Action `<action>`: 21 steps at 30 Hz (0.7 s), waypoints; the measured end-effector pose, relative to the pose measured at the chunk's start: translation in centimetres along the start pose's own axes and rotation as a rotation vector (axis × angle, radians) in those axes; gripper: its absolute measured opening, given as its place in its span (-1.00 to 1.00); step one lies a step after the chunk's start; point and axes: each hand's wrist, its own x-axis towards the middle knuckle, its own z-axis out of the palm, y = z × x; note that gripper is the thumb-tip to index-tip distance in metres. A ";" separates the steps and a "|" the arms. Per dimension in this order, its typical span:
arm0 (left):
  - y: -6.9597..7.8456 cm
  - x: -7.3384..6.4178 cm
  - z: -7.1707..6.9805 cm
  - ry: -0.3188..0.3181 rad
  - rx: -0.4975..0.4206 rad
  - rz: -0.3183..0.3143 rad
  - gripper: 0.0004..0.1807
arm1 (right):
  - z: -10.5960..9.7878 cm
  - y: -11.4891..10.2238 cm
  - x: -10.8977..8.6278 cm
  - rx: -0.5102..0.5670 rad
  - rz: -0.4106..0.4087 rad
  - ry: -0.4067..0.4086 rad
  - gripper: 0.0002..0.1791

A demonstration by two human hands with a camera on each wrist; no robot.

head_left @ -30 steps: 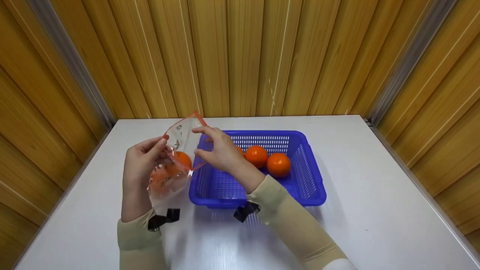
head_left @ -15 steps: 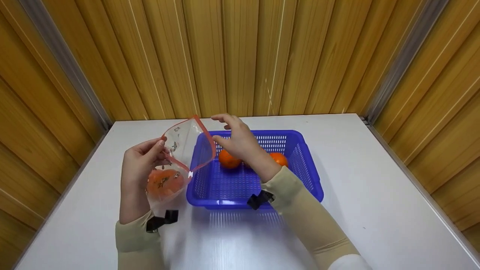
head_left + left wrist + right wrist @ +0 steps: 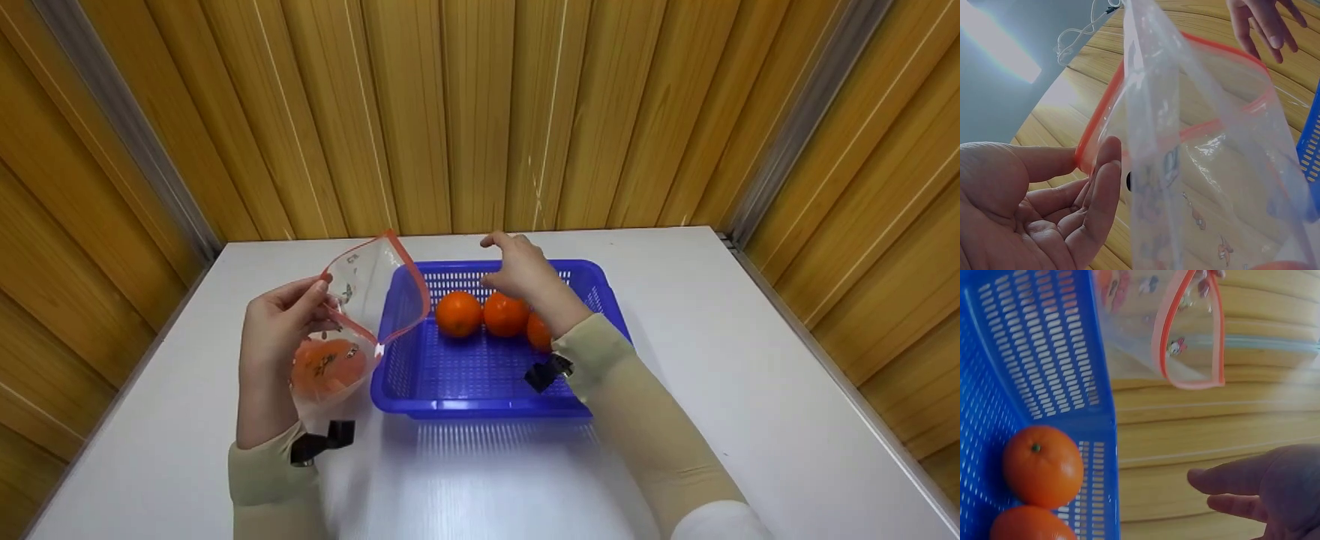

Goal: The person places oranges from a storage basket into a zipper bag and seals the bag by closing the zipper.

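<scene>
My left hand (image 3: 274,326) pinches the red rim of a clear zip bag (image 3: 371,281) between thumb and fingers. The bag's mouth gapes toward the right, and a white slider (image 3: 380,349) sits at its near corner. Orange fruit shows through the printed film at the bottom of the bag. Above the back of a blue plastic basket (image 3: 480,407) is my right hand (image 3: 525,271), fingers loosely bent and holding nothing. Below it in the basket lie an orange (image 3: 459,314), a second orange (image 3: 505,315) and a third orange (image 3: 539,332), the last partly hidden by my wrist.
The basket stands on a white table (image 3: 712,397), right beside the bag. Wood-patterned panel walls (image 3: 480,112) close off the back and both sides. A white cable (image 3: 1086,34) shows in the left wrist view.
My right hand has drawn back from the bag's mouth and moved right over the basket. The bag's mouth has widened, and the orange near its opening has dropped to the bottom. My left hand keeps its grip.
</scene>
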 end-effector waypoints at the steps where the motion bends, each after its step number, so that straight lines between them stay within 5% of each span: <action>1: 0.0 0.0 0.0 0.000 -0.003 -0.003 -0.52 | -0.1 0.4 0.1 -0.018 0.016 -0.008 -0.31; 21: -0.1 0.1 0.1 -0.015 -0.035 -0.007 -0.53 | -0.3 4.9 1.3 -0.266 0.209 -0.199 -0.41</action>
